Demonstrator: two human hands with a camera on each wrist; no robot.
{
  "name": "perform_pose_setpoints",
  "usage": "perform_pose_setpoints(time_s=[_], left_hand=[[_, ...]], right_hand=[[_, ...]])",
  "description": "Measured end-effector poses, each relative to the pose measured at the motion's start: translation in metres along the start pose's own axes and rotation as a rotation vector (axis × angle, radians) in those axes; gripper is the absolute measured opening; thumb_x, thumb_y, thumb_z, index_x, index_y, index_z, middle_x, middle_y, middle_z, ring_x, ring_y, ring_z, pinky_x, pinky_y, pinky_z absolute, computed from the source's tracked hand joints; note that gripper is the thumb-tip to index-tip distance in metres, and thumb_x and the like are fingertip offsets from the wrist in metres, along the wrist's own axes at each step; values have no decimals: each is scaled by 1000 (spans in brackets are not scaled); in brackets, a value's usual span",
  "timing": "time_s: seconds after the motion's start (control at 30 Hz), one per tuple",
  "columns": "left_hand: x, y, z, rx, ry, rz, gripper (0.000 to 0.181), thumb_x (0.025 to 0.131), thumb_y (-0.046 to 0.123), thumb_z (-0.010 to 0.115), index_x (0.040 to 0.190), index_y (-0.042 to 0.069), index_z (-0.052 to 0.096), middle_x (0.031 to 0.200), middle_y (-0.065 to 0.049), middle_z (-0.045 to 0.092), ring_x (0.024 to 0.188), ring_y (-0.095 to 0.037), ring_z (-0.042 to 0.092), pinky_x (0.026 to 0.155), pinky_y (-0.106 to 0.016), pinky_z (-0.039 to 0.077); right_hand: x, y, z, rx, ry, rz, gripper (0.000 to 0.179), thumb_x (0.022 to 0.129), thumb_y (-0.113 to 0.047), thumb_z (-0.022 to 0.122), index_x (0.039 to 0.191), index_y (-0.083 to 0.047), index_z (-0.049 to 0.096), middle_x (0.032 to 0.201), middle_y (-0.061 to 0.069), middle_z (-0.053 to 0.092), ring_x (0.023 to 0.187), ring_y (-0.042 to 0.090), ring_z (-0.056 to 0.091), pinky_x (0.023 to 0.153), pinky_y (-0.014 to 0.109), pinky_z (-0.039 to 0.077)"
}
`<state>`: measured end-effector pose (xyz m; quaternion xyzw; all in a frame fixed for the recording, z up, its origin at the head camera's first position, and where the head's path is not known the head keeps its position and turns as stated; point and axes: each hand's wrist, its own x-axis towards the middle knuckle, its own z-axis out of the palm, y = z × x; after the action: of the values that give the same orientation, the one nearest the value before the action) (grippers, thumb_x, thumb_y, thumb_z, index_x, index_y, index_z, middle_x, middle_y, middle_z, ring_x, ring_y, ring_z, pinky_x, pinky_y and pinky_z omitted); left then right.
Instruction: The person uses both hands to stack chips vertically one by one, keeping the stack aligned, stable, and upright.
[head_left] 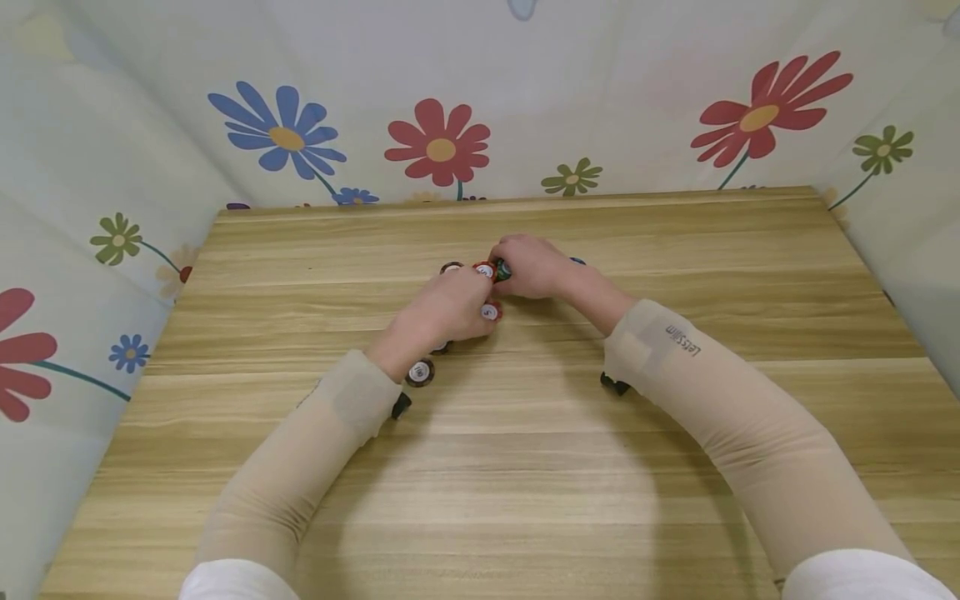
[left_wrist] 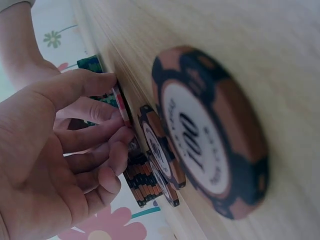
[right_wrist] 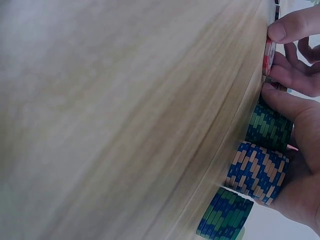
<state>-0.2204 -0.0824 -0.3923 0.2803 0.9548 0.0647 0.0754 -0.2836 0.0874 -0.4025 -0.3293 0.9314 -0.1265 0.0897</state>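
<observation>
My left hand (head_left: 453, 304) pinches a red poker chip (head_left: 491, 311) between thumb and index finger, low over the wooden table; its other fingers are curled. In the left wrist view, the red chip (left_wrist: 121, 106) is edge-on. Right beside it my right hand (head_left: 532, 267) curls, thumb on the near side, around a stack with a red chip (head_left: 483, 269) on top; part of this stack is hidden. A green chip stack (right_wrist: 269, 125) stands against the right hand. Blue-and-tan chips (right_wrist: 257, 172) and another green stack (right_wrist: 225, 215) stand beside the right wrist.
A brown-and-black 100 chip (head_left: 420, 372) lies flat by the left wrist, with similar chips (left_wrist: 161, 147) beyond it. A brown-and-black stack (left_wrist: 142, 182) stands behind the left fingers. The table (head_left: 487, 500) meets flower-patterned walls (head_left: 600, 100) at its back.
</observation>
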Motion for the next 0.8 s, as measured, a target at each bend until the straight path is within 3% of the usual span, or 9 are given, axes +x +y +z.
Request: perform_pose_setpoints(time_s=[0.3,0.8], left_hand=[[-2,-8,-1,-56,46,44,20,87,25,74,81,10,63,81,-5,62,73,-22,57,67,-35,47],[4,-23,-19,-72,172,-29,27,84,28,79,97,7,69,88,-5,65,77,-22,60,72,-38,51]], right_hand=[[-1,-2,0,18,-3,5,40,92,-24,79,121,1,68,115,15,64,108,31,60,98,46,46],[-1,-1,-1,31,2,-2,41,90,-25,81,119,2,69,111,15,64,103,30,61,95,45,48]])
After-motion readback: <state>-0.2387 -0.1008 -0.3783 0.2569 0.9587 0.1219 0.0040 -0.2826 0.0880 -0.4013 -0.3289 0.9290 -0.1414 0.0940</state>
